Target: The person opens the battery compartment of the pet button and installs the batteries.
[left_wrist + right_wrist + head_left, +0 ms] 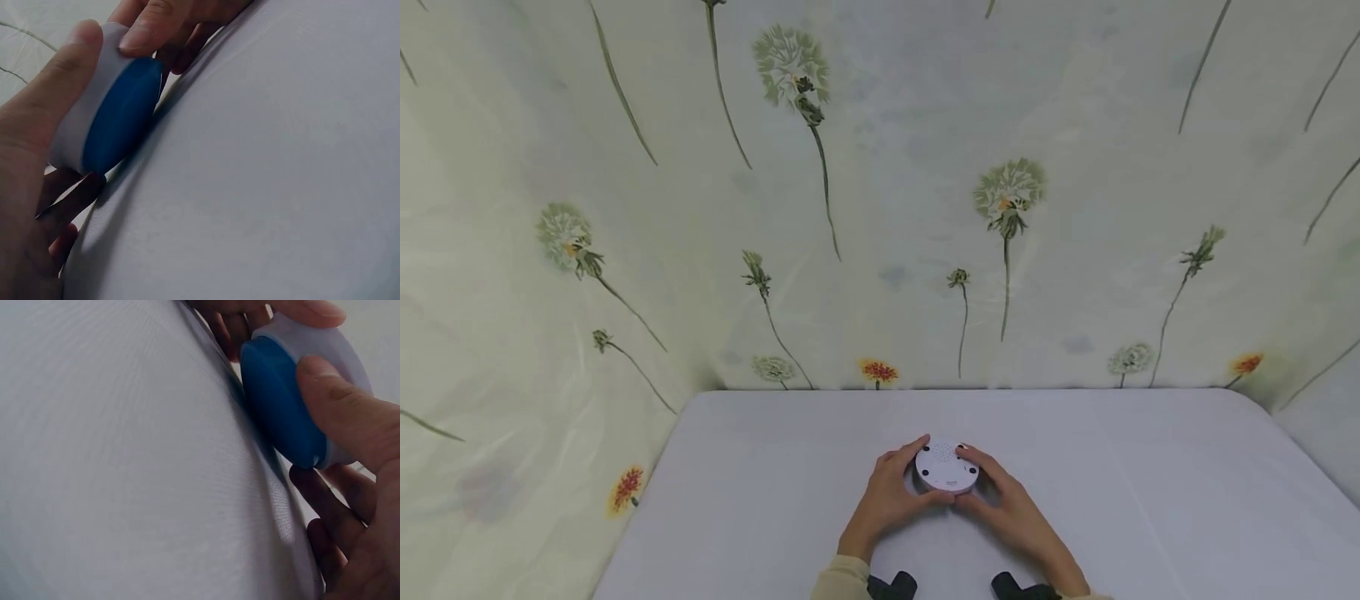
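Both hands grip a round white device point(947, 475) from opposite sides, over the near middle of the table. Its upward face has a patch of small holes and several dark round feet near the rim. In the left wrist view the underside shows as a smooth, domed blue face point(122, 119), close over the white cloth. My left hand point(889, 498) curves round the left side, thumb along the near edge. Opposite it, my right hand point(1011, 510) has its thumb on the near edge too, with a fingertip over the top face. The two thumbs nearly meet.
A white cloth covers the table point(760, 483), whose far edge runs along a hanging curtain point(895, 200) printed with dandelions. Dark straps or mounts point(895, 586) sit at both wrists, below beige sleeves point(842, 579).
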The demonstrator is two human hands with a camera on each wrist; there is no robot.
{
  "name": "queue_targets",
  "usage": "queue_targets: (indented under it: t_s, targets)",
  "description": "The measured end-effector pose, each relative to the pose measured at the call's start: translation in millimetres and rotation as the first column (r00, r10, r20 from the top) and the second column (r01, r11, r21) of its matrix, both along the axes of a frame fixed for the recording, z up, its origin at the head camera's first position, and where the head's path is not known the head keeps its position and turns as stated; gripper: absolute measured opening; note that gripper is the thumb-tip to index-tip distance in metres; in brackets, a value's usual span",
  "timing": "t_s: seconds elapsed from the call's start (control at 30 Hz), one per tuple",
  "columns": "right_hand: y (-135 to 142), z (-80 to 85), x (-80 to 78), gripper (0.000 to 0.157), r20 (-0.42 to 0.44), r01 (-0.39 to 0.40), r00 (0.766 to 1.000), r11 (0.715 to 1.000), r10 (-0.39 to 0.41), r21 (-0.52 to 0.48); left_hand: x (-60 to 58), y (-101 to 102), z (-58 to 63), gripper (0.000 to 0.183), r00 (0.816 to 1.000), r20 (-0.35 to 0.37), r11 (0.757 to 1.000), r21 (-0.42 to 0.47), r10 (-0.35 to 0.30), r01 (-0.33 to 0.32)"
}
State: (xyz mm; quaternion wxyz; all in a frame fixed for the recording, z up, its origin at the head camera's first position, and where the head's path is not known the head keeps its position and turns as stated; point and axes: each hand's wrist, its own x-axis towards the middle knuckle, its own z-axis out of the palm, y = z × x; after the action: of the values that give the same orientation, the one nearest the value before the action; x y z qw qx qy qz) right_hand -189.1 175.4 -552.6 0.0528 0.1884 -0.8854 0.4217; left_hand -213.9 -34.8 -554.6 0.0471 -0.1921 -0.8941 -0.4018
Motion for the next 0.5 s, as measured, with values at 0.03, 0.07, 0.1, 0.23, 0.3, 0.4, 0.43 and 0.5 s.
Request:
queue_targets:
  t_s: [0.03, 0.07, 0.1, 0.23, 0.3, 0.4, 0.43, 0.5]
  targets:
    - [0.1, 0.2, 0.4, 0.063, 0.008, 0.005, 1.000, 1.000, -0.005, -0.006, -0.4, -0.3, -0.1, 0.089, 1.000, -0.019, 1.000, 0.017, -0.015, 0.015]
    - [0.1, 0.6, 0.6, 0.062, 0.016, 0.008, 1.000, 1.000, -0.008, -0.012, -0.8, -0.8, 0.0, 0.089, 0.999, -0.033, 0.998, 0.047, -0.032, 0.034]
    - [-0.1, 1.0, 0.9, 0.060, 0.034, 0.014, 0.999, 1.000, -0.013, -0.023, -1.4, -1.3, -0.1, 0.089, 0.997, -0.051, 0.996, 0.074, -0.049, 0.053]
    - [-1.0, 2.7, 1.8, 0.054, 0.111, 0.034, 0.994, 0.995, -0.024, -0.091, -1.7, -4.2, 2.1, 0.092, 0.989, -0.111, 0.978, 0.172, -0.097, 0.115]
    - [-1.8, 3.0, 1.8, 0.050, 0.155, 0.055, 0.987, 0.992, -0.037, -0.113, -0.4, -4.8, 5.4, 0.092, 0.984, -0.134, 0.970, 0.199, -0.116, 0.141]
    - [-2.8, 4.5, 1.7, 0.046, 0.187, 0.068, 0.981, 0.990, -0.044, -0.125, 3.8, -4.8, 13.9, 0.089, 0.974, -0.168, 0.953, 0.237, -0.153, 0.191]
    - [-3.2, 5.0, 1.3, 0.045, 0.194, 0.072, 0.980, 0.990, -0.047, -0.121, 4.9, -4.8, 16.4, 0.087, 0.969, -0.184, 0.946, 0.248, -0.167, 0.210]
    - [-3.6, 6.1, 0.5, 0.044, 0.201, 0.082, 0.978, 0.991, -0.059, -0.108, 5.8, -4.6, 19.9, 0.083, 0.956, -0.221, 0.932, 0.266, -0.191, 0.248]
